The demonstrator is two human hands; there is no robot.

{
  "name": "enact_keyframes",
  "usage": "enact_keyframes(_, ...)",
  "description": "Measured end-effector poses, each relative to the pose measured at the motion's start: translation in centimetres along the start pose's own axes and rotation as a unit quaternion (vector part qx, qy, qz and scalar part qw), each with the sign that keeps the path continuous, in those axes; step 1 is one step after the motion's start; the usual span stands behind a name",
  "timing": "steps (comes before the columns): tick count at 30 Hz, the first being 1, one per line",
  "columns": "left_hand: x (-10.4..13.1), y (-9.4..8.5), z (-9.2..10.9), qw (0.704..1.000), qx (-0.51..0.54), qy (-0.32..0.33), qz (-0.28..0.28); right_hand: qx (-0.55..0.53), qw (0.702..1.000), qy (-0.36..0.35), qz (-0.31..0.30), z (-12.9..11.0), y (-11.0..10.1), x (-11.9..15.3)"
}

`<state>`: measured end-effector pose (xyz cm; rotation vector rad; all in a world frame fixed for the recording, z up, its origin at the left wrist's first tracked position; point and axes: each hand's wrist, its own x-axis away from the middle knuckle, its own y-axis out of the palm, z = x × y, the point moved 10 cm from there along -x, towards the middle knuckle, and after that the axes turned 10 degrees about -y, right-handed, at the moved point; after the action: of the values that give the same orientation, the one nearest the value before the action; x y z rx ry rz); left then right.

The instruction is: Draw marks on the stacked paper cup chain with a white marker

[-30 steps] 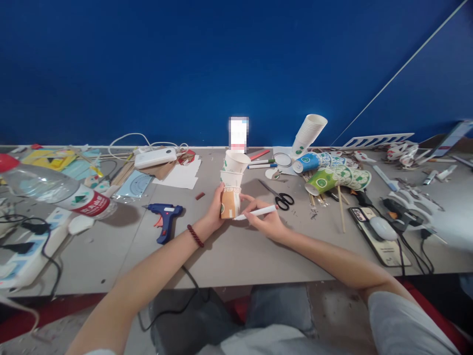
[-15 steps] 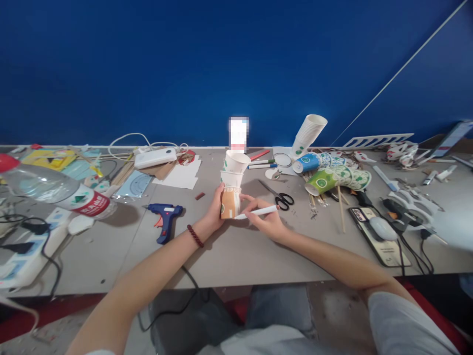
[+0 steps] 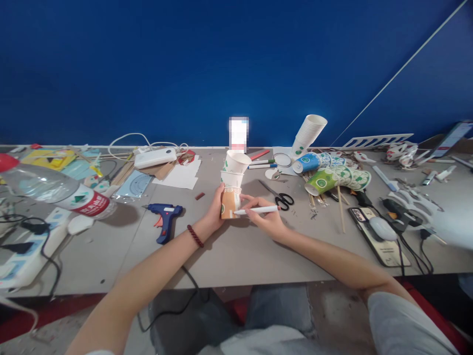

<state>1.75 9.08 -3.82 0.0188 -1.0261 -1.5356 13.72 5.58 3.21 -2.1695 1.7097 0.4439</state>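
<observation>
A short stack of paper cups [image 3: 230, 203] is held upright at the middle, an orange-patterned one at the bottom and white ones with green marks above. My left hand [image 3: 215, 209] is wrapped round the left side of the orange cup. In my right hand [image 3: 266, 220] is a white pen [image 3: 261, 209], lying nearly level, its tip at the lower right of the orange cup. Some right fingers reach to the cup's right side. Black scissors [image 3: 284, 201] lie just beyond my right hand, and a blue glue gun [image 3: 168, 217] lies left of my left hand.
A large bottle [image 3: 59, 192] and a power strip [image 3: 37, 251] are at the left. Toward the right stand leaning white cups [image 3: 309, 134], with green cups [image 3: 338, 179] and blue cups [image 3: 308, 162] lying nearby. A phone [image 3: 379, 239] carries a white mouse [image 3: 383, 228].
The pen's tip has moved slightly up on the orange cup, and the pen lies a little more level. My left hand and the cups have hardly moved.
</observation>
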Motion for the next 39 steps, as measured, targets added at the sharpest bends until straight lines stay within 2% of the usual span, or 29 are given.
enact_keyframes(5,-0.2,-0.3,-0.2,1.0,-0.008,-0.009,0.003,0.024,0.999,0.028,-0.031,0.0,0.4,0.2)
enact_keyframes(12,-0.2,-0.2,0.0,1.0,-0.018,0.002,-0.005,-0.005,1.0,-0.011,0.009,-0.1,-0.1,0.0)
enact_keyframes(19,0.1,0.2,0.1,1.0,-0.003,0.001,-0.003,0.011,1.0,0.0,0.026,0.2,-0.4,0.0)
enact_keyframes(29,0.0,0.0,-0.1,1.0,-0.01,-0.005,-0.002,0.012,0.999,0.021,-0.027,-0.1,0.5,0.2)
enact_keyframes(39,-0.1,0.1,-0.2,1.0,-0.007,-0.01,-0.008,0.003,1.0,0.015,0.025,0.3,-0.4,0.0)
